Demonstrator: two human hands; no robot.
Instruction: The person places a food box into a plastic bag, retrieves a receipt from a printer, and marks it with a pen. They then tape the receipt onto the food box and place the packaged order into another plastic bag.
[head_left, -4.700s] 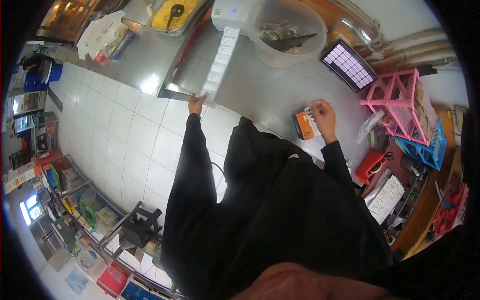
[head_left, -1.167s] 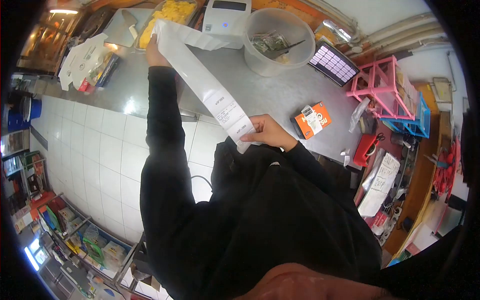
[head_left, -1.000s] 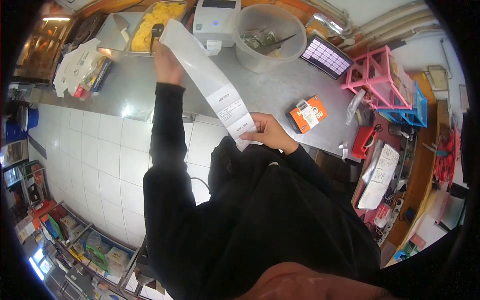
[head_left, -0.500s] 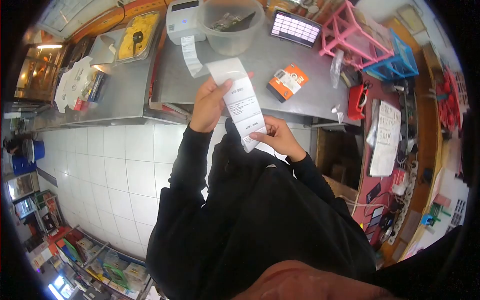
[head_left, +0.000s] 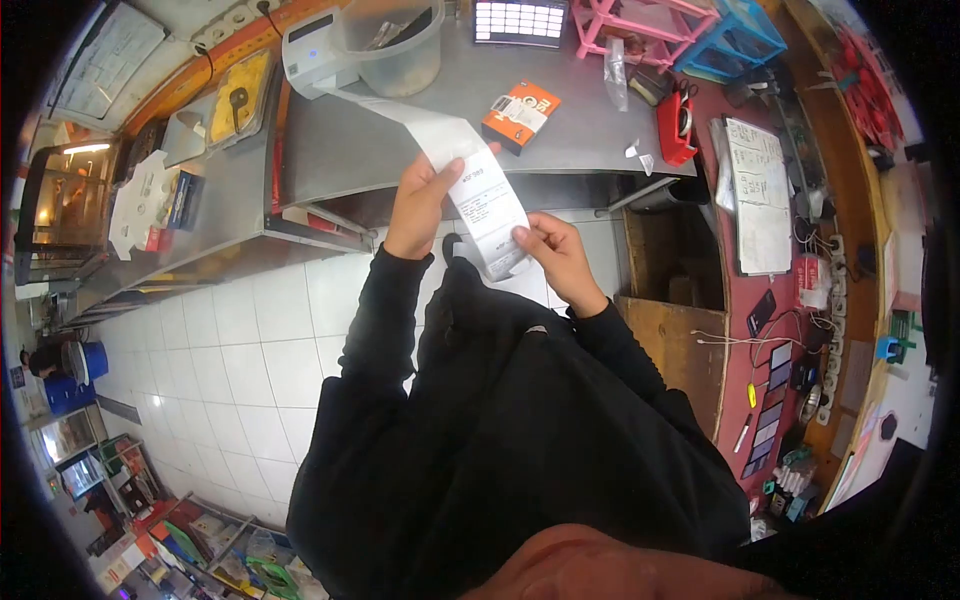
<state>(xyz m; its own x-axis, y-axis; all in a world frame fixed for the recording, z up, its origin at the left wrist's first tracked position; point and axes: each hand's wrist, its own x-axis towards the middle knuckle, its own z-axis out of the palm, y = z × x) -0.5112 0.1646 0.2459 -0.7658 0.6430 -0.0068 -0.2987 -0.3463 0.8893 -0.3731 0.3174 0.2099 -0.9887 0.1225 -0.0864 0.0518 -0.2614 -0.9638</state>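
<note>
Through the head camera, we hold a long white paper strip of printed labels before our chest, above the white tiled floor. Our left hand pinches its upper part, thumb on the printed face. Our right hand pinches the lower end between thumb and fingertips. The strip runs up across the grey steel counter to the white label printer. Beside the printer stands a clear plastic tub. An orange cardboard box lies just right of the strip, and a red tape dispenser sits farther right.
</note>
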